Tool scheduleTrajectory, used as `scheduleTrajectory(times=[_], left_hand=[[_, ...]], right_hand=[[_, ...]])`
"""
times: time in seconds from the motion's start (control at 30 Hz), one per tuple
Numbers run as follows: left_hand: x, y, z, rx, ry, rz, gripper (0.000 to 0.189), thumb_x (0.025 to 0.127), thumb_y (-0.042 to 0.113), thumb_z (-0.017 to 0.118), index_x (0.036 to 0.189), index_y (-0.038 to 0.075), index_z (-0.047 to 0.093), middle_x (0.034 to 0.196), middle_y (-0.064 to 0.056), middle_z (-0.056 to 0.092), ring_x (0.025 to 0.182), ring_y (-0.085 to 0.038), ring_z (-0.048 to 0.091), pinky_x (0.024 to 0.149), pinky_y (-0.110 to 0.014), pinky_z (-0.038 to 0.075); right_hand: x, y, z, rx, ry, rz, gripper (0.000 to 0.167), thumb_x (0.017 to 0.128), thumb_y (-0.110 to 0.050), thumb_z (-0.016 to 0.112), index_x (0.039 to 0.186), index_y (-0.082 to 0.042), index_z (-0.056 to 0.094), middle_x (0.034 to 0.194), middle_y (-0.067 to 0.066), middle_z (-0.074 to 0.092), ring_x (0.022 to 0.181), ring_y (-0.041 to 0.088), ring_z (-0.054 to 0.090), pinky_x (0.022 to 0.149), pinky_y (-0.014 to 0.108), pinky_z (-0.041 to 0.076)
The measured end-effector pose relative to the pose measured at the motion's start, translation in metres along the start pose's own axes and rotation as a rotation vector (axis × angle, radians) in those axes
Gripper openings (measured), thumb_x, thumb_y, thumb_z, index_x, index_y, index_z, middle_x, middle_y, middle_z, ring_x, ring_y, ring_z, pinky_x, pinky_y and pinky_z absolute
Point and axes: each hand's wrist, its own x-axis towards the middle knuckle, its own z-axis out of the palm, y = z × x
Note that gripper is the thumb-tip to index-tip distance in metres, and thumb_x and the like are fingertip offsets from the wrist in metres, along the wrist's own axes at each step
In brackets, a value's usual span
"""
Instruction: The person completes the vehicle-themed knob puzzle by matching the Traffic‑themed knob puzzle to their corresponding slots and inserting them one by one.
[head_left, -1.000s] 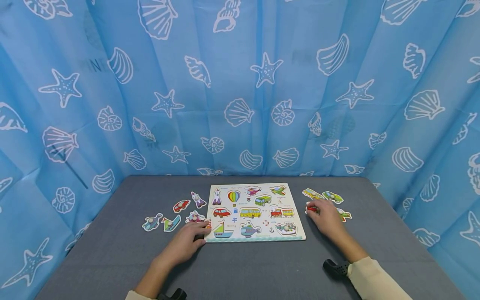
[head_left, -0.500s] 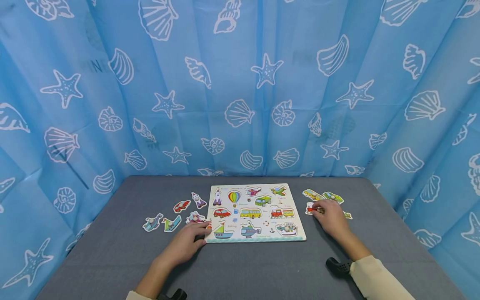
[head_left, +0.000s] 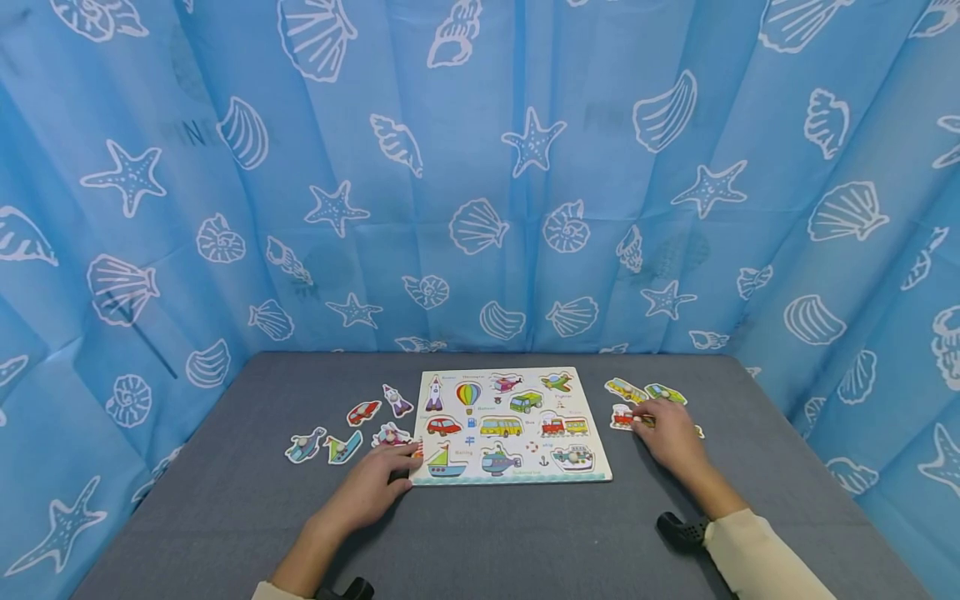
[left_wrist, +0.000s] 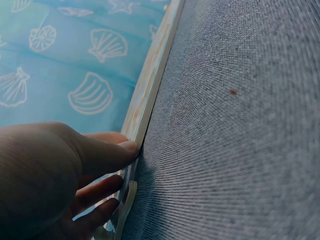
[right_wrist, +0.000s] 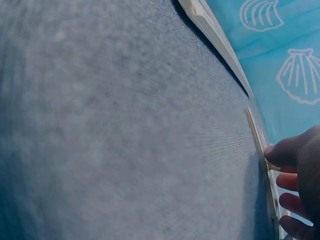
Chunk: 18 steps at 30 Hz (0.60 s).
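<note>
A wooden puzzle board point(head_left: 480, 479) with printed vehicles lies flat on the table, a ship piece point(head_left: 573, 457) sitting in its lower right corner. My left hand point(head_left: 375, 477) rests at the board's left edge. In the left wrist view its thumb lies against the board's side point(left_wrist: 154, 90), the other fingers loosely spread. An orange-red piece shows partly under the fingertips. On the right, my right hand point(head_left: 670, 433) pinches a red train puzzle piece point(head_left: 622, 417) lying on the table. The thumb is at that piece's edge in the right wrist view; the hand hides the piece's right part.
Left of the board lie a car piece point(head_left: 363, 412), rocket piece point(head_left: 397, 401), submarine piece point(head_left: 304, 445), sailboat piece point(head_left: 344, 447) and helicopter piece point(head_left: 389, 433). Bus piece point(head_left: 624, 389) and truck piece point(head_left: 667, 393) lie beyond the right hand. A blue shell-patterned curtain point(head_left: 480, 275) surrounds the table.
My right hand has shifted slightly right along the train piece, uncovering its red front and covering more of the green piece behind. My left hand has stayed in place.
</note>
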Motion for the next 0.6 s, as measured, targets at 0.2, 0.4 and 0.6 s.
scheduleTrajectory(times=[0.2, 0.4, 0.6], left_hand=[[-0.0007, 0.0011, -0.0009, -0.006, 0.0, 0.002, 0.031, 0.085, 0.003, 0.071, 0.116, 0.003, 0.071, 0.133, -0.011, 0.059, 0.13, -0.042, 0.043, 0.108, -0.057, 0.028], [-0.0006, 0.001, -0.0004, -0.004, 0.003, 0.003, 0.031, 0.085, 0.003, 0.071, 0.116, 0.003, 0.071, 0.133, -0.011, 0.059, 0.13, -0.042, 0.042, 0.108, -0.057, 0.028], [-0.0005, 0.0015, -0.0006, 0.0, 0.007, 0.012, 0.031, 0.085, 0.002, 0.071, 0.116, 0.002, 0.07, 0.133, -0.012, 0.059, 0.129, -0.042, 0.043, 0.108, -0.056, 0.028]], right_hand=[[0.0001, 0.0013, -0.0015, -0.008, -0.023, 0.023, 0.01, 0.079, -0.005, 0.076, 0.087, -0.001, 0.071, 0.09, 0.016, 0.065, 0.093, 0.043, 0.058, 0.084, 0.057, 0.042], [0.0002, 0.0008, -0.0022, -0.023, -0.047, 0.047, 0.008, 0.081, -0.007, 0.075, 0.085, -0.002, 0.071, 0.086, 0.014, 0.064, 0.091, 0.042, 0.058, 0.082, 0.057, 0.042], [0.0003, -0.0017, -0.0038, -0.023, -0.066, 0.065, 0.009, 0.081, -0.007, 0.075, 0.087, -0.001, 0.072, 0.087, 0.015, 0.065, 0.092, 0.043, 0.058, 0.082, 0.057, 0.042]])
